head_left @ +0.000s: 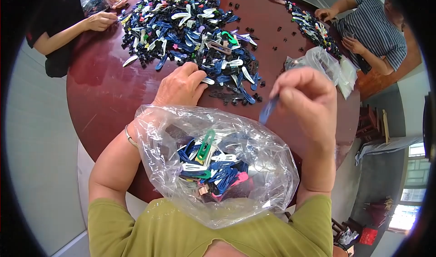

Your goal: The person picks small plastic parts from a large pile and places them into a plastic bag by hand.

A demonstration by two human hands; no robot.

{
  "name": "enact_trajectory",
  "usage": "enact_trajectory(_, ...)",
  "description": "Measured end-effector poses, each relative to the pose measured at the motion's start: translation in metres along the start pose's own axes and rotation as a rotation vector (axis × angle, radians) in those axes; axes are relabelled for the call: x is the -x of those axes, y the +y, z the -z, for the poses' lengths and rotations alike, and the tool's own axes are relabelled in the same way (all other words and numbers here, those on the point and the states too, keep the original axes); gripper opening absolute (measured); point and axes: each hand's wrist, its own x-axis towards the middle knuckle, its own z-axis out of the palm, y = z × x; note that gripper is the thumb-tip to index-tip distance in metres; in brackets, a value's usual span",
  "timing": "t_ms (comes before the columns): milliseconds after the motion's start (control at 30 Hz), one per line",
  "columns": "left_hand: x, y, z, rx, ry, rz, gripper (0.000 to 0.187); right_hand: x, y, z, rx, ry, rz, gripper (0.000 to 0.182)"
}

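Observation:
My right hand (pixel 305 101) is raised over the table edge and pinches a blue hair clip (pixel 267 110) that hangs just above the open clear plastic bag (pixel 263 143) at my chest. Several blue, white, green and pink clips lie inside that bag. My left hand (pixel 180 86) rests palm down on the dark red round table (pixel 104 93), fingers reaching into the near edge of a big pile of hair clips (pixel 190 27). A thin bracelet circles my left wrist.
A person at the far left holds a small bag (pixel 93 0) by the pile. Another person in a striped shirt (pixel 377 29) sits at the right by a smaller row of clips (pixel 313 27). Crumpled clear bags (pixel 327 66) lie nearby.

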Motion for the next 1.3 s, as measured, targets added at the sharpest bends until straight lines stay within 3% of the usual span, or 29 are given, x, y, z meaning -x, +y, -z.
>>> enact_trajectory(33,0.000,0.000,0.000,-0.004,0.000,-0.003,0.021,0.007,-0.005,-0.011,-0.039,-0.100,-0.030,0.013)
enact_trajectory(100,0.000,0.001,0.000,-0.012,0.006,-0.006,0.021,-0.001,0.010,-0.008,0.240,0.000,-0.008,0.013)
enact_trajectory(167,0.001,0.000,-0.002,-0.013,0.009,-0.019,0.020,-0.016,0.036,0.013,0.746,0.016,0.096,0.013)
enact_trajectory(233,0.000,-0.001,-0.001,-0.015,0.011,-0.029,0.020,-0.019,0.052,0.032,1.053,-0.112,0.018,0.016)
enact_trajectory(333,0.001,-0.001,0.000,-0.013,-0.003,-0.026,0.020,-0.020,0.059,0.035,1.167,-0.208,-0.121,0.018)
enact_trajectory(433,0.000,-0.002,-0.001,-0.018,-0.013,-0.022,0.019,-0.020,0.062,0.031,1.300,-0.236,-0.115,0.018)
enact_trajectory(600,0.000,0.002,0.000,-0.004,0.003,-0.022,0.021,-0.023,0.069,0.037,1.281,-0.239,-0.107,0.018)
enact_trajectory(733,0.000,0.009,0.005,-0.029,-0.063,0.004,0.033,-0.026,0.073,0.046,1.157,-0.156,-0.098,0.014)
enact_trajectory(833,0.000,0.015,0.009,-0.073,-0.108,-0.018,0.042,-0.024,0.054,0.036,0.851,0.019,-0.215,0.012)
enact_trajectory(967,0.001,0.014,0.004,-0.109,-0.097,-0.015,0.045,-0.011,0.009,0.009,0.465,0.009,-0.142,0.007)
enact_trajectory(1067,0.000,0.011,0.000,-0.118,-0.079,-0.003,0.041,0.004,-0.006,-0.004,0.347,-0.262,0.037,0.007)
enact_trajectory(1167,-0.003,0.007,-0.004,-0.113,-0.040,-0.008,0.036,0.001,0.007,-0.008,0.465,-0.182,0.099,0.008)
enact_trajectory(1233,-0.004,0.005,-0.006,-0.097,-0.015,-0.007,0.032,-0.012,0.031,0.000,0.681,0.001,0.081,0.009)
enact_trajectory(1300,-0.004,0.002,-0.005,-0.071,-0.007,0.004,0.029,-0.021,0.053,0.018,0.828,-0.048,0.003,0.012)
